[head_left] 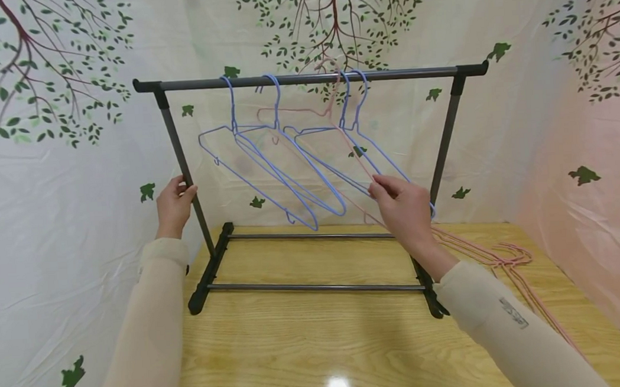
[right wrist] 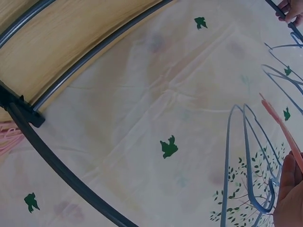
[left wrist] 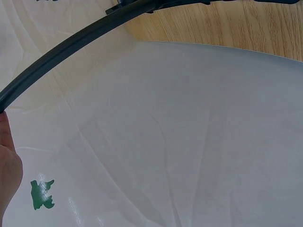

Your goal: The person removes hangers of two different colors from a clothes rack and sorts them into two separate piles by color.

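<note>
A black clothes rack [head_left: 303, 79] stands on the wooden table, several blue hangers [head_left: 255, 167] hooked over its top rail. My left hand [head_left: 174, 209] holds the rack's left post [head_left: 178, 143] partway up, thumb in front and fingers behind. In my right hand [head_left: 407, 211], thumb and fingers pinch the sloping side of a pink hanger [head_left: 295, 109]. That hanger's hook is up at the top rail, among the blue ones. Close by in the right wrist view, the pink hanger [right wrist: 280, 119] runs out from my fingertips beside blue hangers [right wrist: 247, 151].
More pink hangers [head_left: 500, 260] lie in a bundle on the table [head_left: 308, 341], right of the rack's foot. Two low crossbars [head_left: 316, 286] join the feet. Pale sheeting [head_left: 67, 232] printed with branches and leaves hangs behind and at both sides.
</note>
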Demonstrator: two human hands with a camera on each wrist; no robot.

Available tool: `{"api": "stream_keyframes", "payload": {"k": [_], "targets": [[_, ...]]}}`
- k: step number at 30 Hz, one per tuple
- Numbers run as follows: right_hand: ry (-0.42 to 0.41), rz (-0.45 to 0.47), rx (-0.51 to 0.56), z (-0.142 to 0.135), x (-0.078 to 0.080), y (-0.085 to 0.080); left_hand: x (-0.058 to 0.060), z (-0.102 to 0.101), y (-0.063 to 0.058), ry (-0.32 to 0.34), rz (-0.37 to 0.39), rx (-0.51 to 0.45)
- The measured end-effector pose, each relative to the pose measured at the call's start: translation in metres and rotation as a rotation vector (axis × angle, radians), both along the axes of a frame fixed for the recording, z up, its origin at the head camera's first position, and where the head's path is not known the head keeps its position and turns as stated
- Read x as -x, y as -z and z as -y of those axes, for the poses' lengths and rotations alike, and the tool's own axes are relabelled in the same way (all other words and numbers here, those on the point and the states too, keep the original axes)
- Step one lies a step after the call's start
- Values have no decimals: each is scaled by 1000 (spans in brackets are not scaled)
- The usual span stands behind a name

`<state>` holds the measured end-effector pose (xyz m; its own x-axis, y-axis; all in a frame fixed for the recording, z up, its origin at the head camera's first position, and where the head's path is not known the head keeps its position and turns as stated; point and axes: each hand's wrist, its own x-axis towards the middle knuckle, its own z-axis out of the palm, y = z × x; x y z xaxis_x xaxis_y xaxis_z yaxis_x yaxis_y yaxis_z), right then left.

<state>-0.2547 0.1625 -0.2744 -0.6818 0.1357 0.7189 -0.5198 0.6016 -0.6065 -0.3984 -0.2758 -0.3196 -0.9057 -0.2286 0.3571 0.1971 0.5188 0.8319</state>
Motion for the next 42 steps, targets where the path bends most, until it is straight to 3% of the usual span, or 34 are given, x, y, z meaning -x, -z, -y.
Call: {"api": "stream_keyframes", "payload": {"k": [20, 42], "targets": [[0, -94, 156, -27, -17, 15, 0, 1, 1, -10, 5, 25], [-105, -140, 256, -71, -42, 42, 0, 0, 1, -15, 14, 14]]}}
